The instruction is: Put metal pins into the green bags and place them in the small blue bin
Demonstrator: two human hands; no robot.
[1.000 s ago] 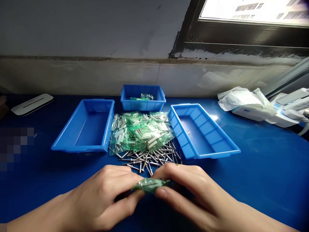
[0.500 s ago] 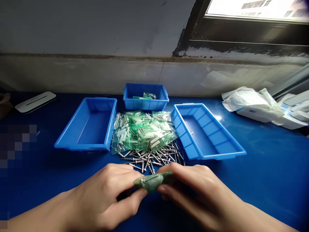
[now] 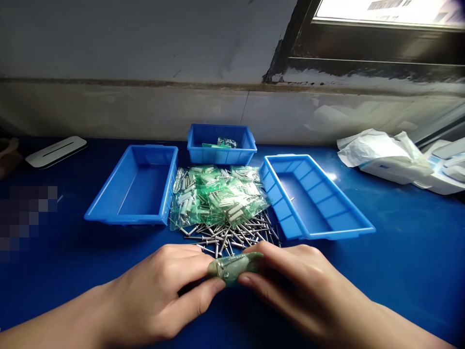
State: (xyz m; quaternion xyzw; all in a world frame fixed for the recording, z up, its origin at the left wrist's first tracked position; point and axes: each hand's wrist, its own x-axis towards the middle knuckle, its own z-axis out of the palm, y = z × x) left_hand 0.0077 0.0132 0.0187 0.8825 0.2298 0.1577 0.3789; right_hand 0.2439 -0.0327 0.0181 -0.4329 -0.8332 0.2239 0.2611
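Between my two hands is a small green plastic bag [image 3: 234, 267] with a screw and whitish pieces showing through it. My left hand [image 3: 170, 288] pinches its left end between thumb and fingers. At the other end, my right hand [image 3: 294, 286] grips the bag the same way. Just beyond my fingers lies a heap of loose metal screws and rivets [image 3: 232, 236]. Behind that heap is a pile of green clear bags [image 3: 221, 194] holding white plugs and screws.
A blue bin [image 3: 134, 184] stands left of the pile, and another blue bin [image 3: 316, 198] stands right with one small piece inside. The back blue bin [image 3: 221, 154] holds some bags. Further off are a white device [image 3: 56, 151] and crumpled white paper [image 3: 381, 155].
The bag has turned slightly in my fingers, its right end now tipped upward. Both hands keep their pinch on it. The whole view has shifted a little.
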